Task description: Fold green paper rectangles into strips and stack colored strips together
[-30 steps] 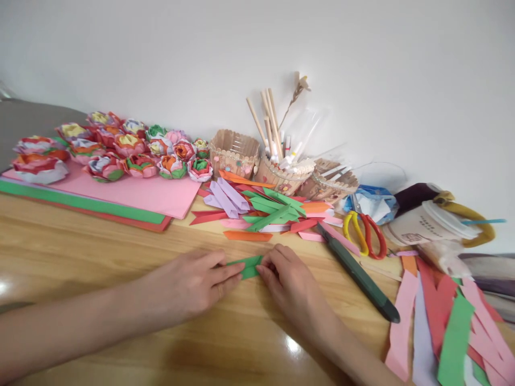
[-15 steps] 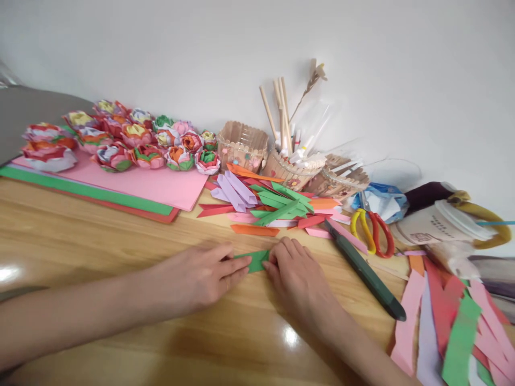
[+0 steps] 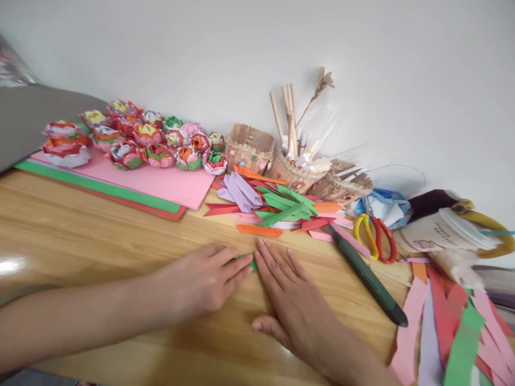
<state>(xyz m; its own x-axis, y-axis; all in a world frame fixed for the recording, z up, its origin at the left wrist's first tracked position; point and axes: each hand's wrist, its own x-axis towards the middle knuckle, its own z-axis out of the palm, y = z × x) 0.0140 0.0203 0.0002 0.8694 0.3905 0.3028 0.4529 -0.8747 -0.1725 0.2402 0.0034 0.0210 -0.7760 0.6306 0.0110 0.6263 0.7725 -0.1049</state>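
A green paper strip (image 3: 252, 264) lies folded on the wooden table, mostly covered by my hands. My left hand (image 3: 213, 276) holds its left part down, fingers close together on top and the thumb hidden. Flat on the right part rests my right hand (image 3: 292, 300), fingers stretched out and thumb spread away toward me. Just beyond the hands is a loose pile of folded paper strips in several colours, with green pieces (image 3: 285, 203), purple pieces (image 3: 240, 192) and an orange piece (image 3: 259, 230) at its near edge.
Several paper flowers (image 3: 148, 134) stand on stacked coloured sheets (image 3: 189, 194) at the left. Decorated stick baskets (image 3: 249, 150) line the wall. At the right are a dark green cutter (image 3: 368, 276), scissors (image 3: 376, 238), a tilted paper cup (image 3: 436, 230) and loose paper strips (image 3: 464, 343).
My right hand has gone from curled fingers at the strip's right end to lying flat over it. Less of the green strip shows. The left hand stays on it; the view has shifted slightly.
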